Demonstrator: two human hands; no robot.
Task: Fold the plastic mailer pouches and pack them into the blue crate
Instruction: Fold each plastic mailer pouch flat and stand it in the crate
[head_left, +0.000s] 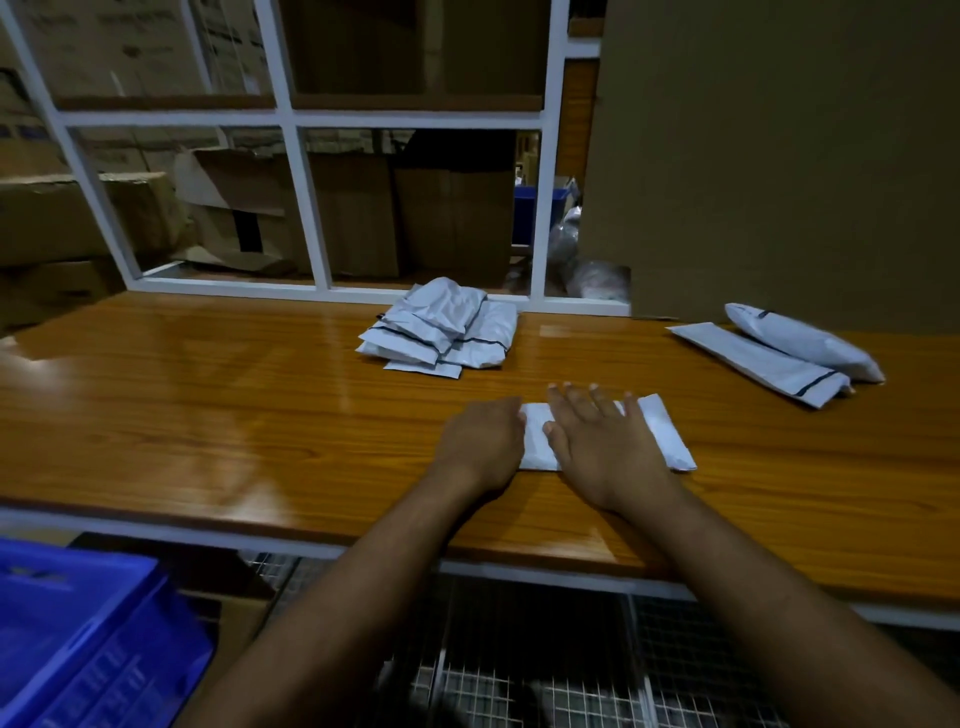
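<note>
Right hand (597, 447) flat, pressing white folded pouch (662, 431); left hand (480, 447) grip unclear.

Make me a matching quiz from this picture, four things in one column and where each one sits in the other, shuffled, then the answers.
Things:
1. blue crate
2. pile of pouches
3. pouch under both hands
4. two long pouches

Places:
A. far right of the table
B. table's back edge, middle
C. below the table, bottom left
D. table's near edge, middle

Pairs: 1-C, 2-B, 3-D, 4-A
</note>
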